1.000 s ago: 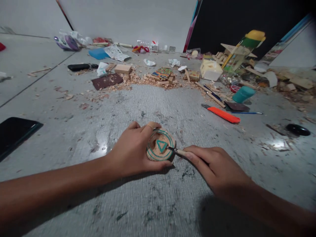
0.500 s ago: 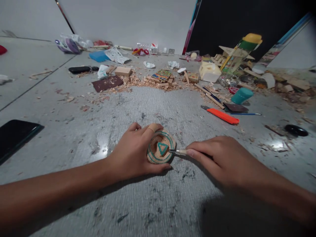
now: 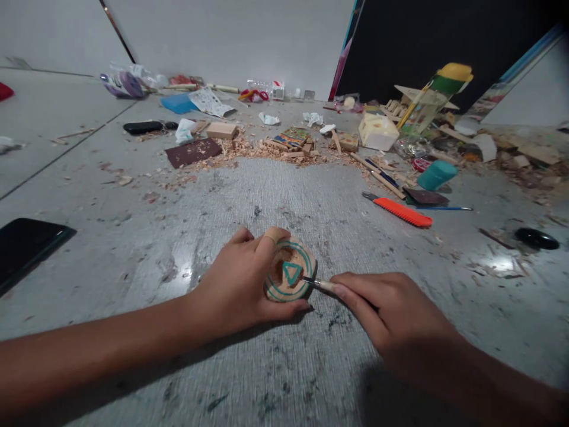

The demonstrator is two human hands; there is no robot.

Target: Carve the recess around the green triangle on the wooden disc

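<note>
My left hand [image 3: 249, 279] grips a round wooden disc [image 3: 297, 292] from its left side, thumb along the near edge and fingers over the far edge. Green rings run around the disc's border, and a green triangle stands in its hollowed middle. In my right hand [image 3: 386, 305] is a carving tool [image 3: 323, 285] with a pale handle and a thin metal blade. The blade's tip meets the disc just right of the triangle. Most of the handle is hidden inside my right fist.
An orange utility knife [image 3: 402, 212] lies right of centre, with a teal cylinder [image 3: 437, 175] beyond it. At the left edge rests a black phone [image 3: 31, 246]. Wood shavings [image 3: 249, 148], brown sandpaper [image 3: 194, 152] and wood blocks [image 3: 222, 130] spread across the back.
My right hand has shifted slightly down and toward me, tilting the carving tool more. The disc has turned a little and moved slightly nearer, still in my left hand.
</note>
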